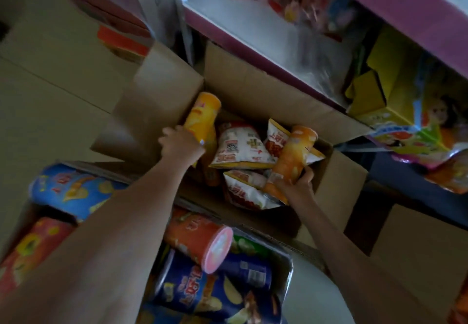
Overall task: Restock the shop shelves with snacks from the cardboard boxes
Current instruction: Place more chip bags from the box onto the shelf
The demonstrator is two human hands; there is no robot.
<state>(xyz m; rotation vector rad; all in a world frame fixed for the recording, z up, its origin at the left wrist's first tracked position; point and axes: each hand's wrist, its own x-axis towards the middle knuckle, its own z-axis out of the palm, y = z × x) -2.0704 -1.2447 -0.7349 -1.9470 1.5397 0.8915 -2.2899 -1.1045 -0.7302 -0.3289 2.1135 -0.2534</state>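
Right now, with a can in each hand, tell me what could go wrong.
1. The left grip holds the tall yellow snack can by its lower end; it may tip out on the lift.
2. The orange snack can in the right grip lies against white-and-red crisp bags; one might drag out of the open brown cardboard box.

Yellow canister point(201, 118), orange canister point(292, 155), white-and-red bags point(239, 146), brown box point(266, 90).
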